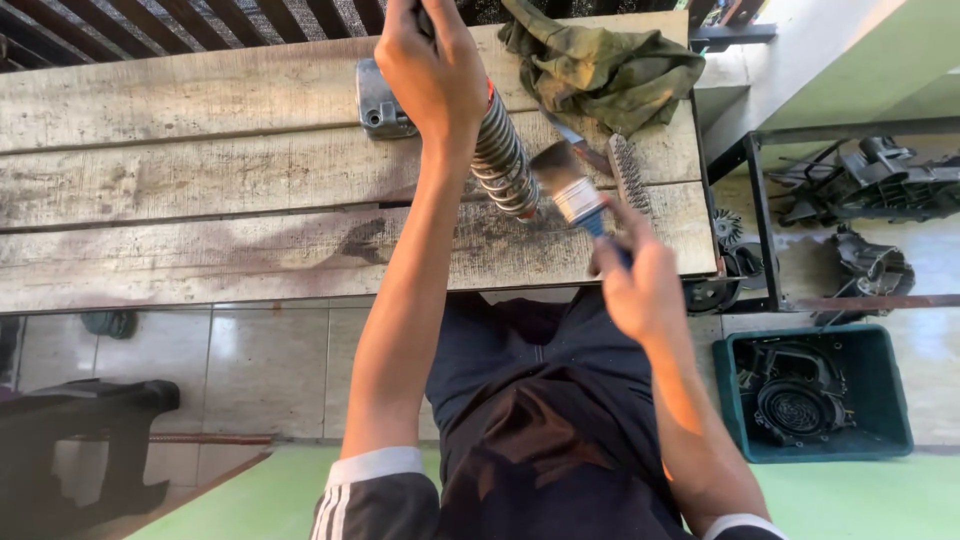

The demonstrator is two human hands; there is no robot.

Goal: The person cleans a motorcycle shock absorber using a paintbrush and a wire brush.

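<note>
Shock absorber [503, 160], one coil-sprung unit, stands tilted near the top centre of the frame, its lower end on the wooden bench [200, 200]. My left hand [432, 70] reaches up from the lower middle with the arm stretched long, its grip wrapped tight around the upper end of the shock. My right hand [640, 285], at centre right with the elbow bent, has its grip closed on the blue handle of one paintbrush [568, 185], whose bristles touch the spring's lower coils. I count one wire brush [628, 172] lying just right of the paintbrush, one green rag [600, 65] bunched at the upper right, and one grey metal cover [380, 100] beside my left wrist. One green crate [895, 390] of engine parts sits on the floor at lower right.
</note>
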